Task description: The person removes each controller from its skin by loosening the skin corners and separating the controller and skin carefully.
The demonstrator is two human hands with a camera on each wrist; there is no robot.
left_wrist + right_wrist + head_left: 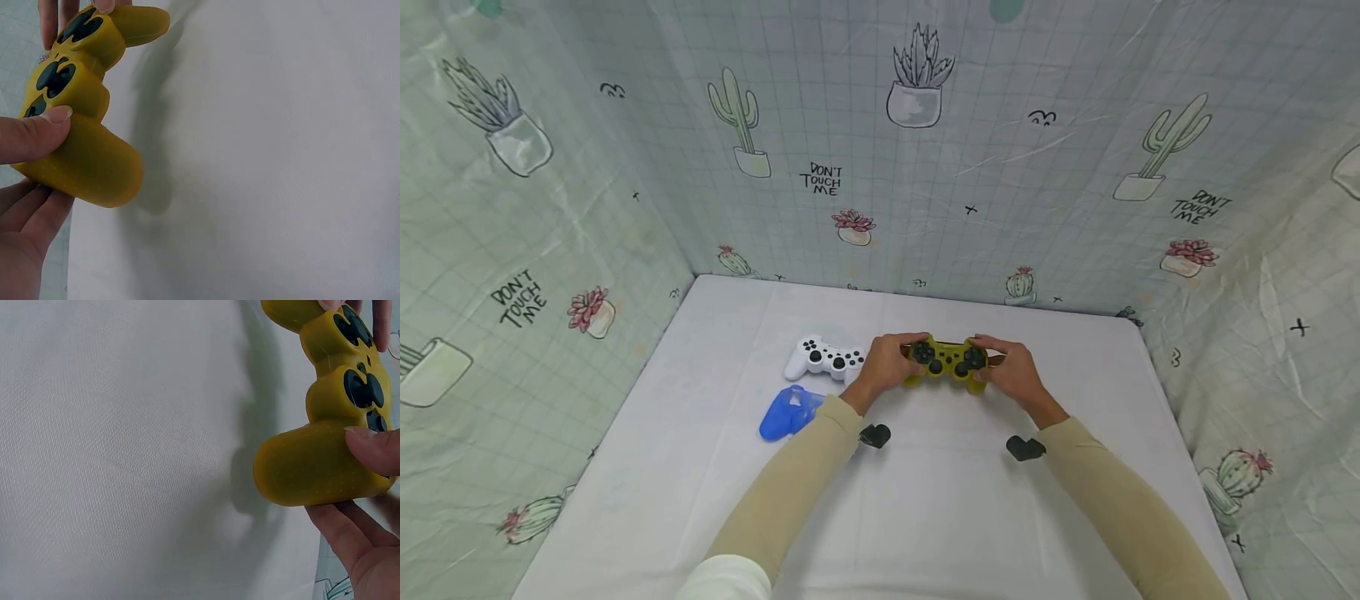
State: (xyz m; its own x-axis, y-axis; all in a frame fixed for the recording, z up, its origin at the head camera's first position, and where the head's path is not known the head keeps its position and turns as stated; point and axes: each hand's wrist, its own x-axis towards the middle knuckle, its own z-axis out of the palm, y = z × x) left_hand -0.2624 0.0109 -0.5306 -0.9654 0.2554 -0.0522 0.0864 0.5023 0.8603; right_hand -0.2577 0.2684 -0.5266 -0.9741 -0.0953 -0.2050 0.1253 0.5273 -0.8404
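Observation:
Both hands hold a game controller (949, 358) that wears a yellow sleeve, its black sticks and buttons showing through. My left hand (889, 362) grips the left end. In the left wrist view its thumb (39, 132) lies on top and its other fingers pass underneath. The right hand (1013, 371) has the right end the same way, thumb (375, 450) above and fingers (344, 528) below. A shadow under the controller in both wrist views shows it raised off the table.
Left of my left hand lies a white game controller (826, 358), partly hidden by that hand. Nearer me is a blue, soft-looking cover (788, 413), partly behind the left forearm. The white table (940, 517) is bordered by cloth printed with cacti (917, 167).

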